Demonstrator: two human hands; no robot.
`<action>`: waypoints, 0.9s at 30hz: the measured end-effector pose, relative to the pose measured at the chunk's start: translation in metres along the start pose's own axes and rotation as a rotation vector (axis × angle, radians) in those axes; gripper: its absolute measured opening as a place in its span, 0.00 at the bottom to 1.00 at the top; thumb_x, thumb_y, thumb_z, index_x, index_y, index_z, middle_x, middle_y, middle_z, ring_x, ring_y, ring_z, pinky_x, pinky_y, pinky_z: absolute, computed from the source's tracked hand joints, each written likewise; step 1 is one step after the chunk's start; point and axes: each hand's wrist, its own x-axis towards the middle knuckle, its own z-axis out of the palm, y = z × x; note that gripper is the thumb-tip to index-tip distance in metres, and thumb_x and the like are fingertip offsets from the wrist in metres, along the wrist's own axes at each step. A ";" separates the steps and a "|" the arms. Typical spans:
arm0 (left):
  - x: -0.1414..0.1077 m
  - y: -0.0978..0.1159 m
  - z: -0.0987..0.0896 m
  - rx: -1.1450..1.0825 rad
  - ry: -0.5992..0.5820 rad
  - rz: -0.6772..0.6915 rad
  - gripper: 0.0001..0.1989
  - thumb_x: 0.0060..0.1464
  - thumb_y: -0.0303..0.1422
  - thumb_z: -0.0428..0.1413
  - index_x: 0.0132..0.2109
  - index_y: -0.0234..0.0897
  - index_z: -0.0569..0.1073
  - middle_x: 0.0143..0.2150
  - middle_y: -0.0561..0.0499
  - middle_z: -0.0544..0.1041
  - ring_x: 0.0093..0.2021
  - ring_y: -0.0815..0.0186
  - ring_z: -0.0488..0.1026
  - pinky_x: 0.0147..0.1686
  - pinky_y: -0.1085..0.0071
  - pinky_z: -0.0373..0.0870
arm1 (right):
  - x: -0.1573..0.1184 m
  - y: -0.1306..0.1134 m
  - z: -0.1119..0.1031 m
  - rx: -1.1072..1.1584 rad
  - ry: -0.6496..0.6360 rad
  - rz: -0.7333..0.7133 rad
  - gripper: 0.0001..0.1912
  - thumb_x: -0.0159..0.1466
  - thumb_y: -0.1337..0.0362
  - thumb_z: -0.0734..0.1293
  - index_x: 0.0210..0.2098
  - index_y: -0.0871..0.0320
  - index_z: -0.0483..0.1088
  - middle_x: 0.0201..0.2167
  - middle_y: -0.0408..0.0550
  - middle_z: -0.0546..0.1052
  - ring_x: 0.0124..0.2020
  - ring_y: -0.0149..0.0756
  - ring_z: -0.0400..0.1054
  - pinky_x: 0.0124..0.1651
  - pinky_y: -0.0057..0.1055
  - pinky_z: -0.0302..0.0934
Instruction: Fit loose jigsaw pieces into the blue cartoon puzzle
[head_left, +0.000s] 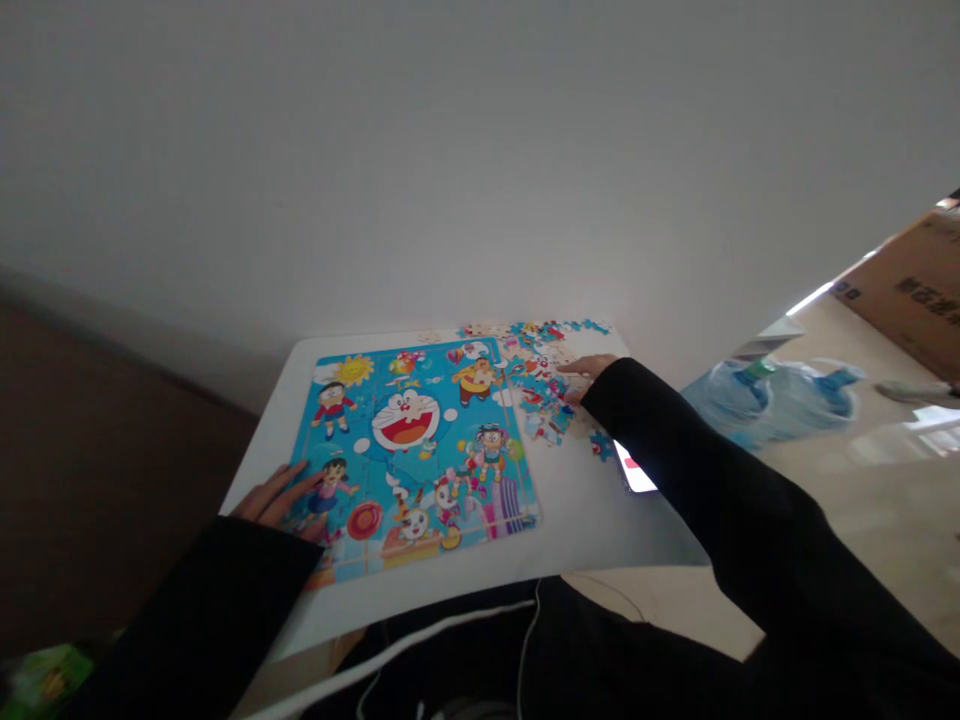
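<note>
A blue cartoon puzzle board lies on the white table, with a large round white face in its middle and smaller figures around it. My left hand rests on its lower left edge, fingers stretched out and holding nothing. To the right of the board, loose jigsaw pieces are spread in a heap, some with blue printing and some pale side up. Over the right part of that heap is my right hand, index finger and thumb apart, touching or just above the pieces; no piece shows between them.
A phone with a lit screen lies at the table's right side, partly under my right sleeve. The white table meets a pale wall behind. Large water bottles and a cardboard box stand on the floor to the right. A white cable crosses my lap.
</note>
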 end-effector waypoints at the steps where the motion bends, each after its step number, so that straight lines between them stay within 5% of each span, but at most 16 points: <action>1: 0.001 0.001 -0.001 -0.004 -0.002 0.005 0.27 0.51 0.46 0.47 0.56 0.77 0.48 0.60 0.87 0.47 0.55 0.49 0.64 0.49 0.43 0.67 | -0.001 -0.003 0.007 -0.020 -0.049 -0.030 0.25 0.48 0.58 0.73 0.46 0.50 0.72 0.41 0.46 0.77 0.42 0.40 0.72 0.46 0.35 0.66; 5: 0.002 0.002 -0.003 -0.014 -0.016 -0.001 0.27 0.51 0.46 0.47 0.57 0.77 0.48 0.60 0.87 0.47 0.55 0.48 0.64 0.48 0.44 0.68 | -0.010 -0.012 0.020 0.025 -0.186 -0.110 0.27 0.50 0.60 0.72 0.49 0.55 0.70 0.41 0.48 0.77 0.42 0.40 0.71 0.46 0.33 0.65; 13: 0.000 -0.003 -0.004 0.006 -0.074 -0.010 0.30 0.49 0.45 0.48 0.57 0.77 0.46 0.61 0.88 0.44 0.57 0.49 0.61 0.53 0.47 0.64 | -0.031 -0.006 -0.007 0.030 -0.041 0.039 0.19 0.54 0.56 0.69 0.44 0.54 0.73 0.39 0.49 0.77 0.41 0.39 0.71 0.47 0.33 0.63; 20: 0.000 -0.002 -0.006 0.015 -0.062 0.042 0.30 0.48 0.45 0.48 0.58 0.72 0.48 0.63 0.81 0.46 0.57 0.49 0.61 0.53 0.51 0.64 | -0.045 -0.037 0.009 -0.076 -0.072 -0.173 0.43 0.43 0.47 0.73 0.56 0.56 0.64 0.47 0.56 0.72 0.42 0.47 0.66 0.45 0.40 0.62; 24: -0.001 -0.003 -0.006 0.031 -0.078 0.063 0.31 0.50 0.41 0.48 0.60 0.67 0.47 0.65 0.74 0.46 0.58 0.47 0.60 0.54 0.49 0.61 | -0.068 -0.054 0.015 -0.186 -0.032 -0.161 0.38 0.48 0.49 0.71 0.55 0.57 0.64 0.50 0.59 0.70 0.47 0.51 0.64 0.46 0.42 0.61; 27: -0.001 -0.004 -0.007 -0.003 -0.084 0.053 0.32 0.48 0.43 0.50 0.60 0.69 0.49 0.64 0.78 0.47 0.58 0.49 0.60 0.55 0.51 0.60 | -0.091 -0.058 0.017 -0.229 0.029 -0.149 0.31 0.54 0.52 0.68 0.54 0.57 0.65 0.53 0.58 0.68 0.52 0.51 0.62 0.47 0.40 0.60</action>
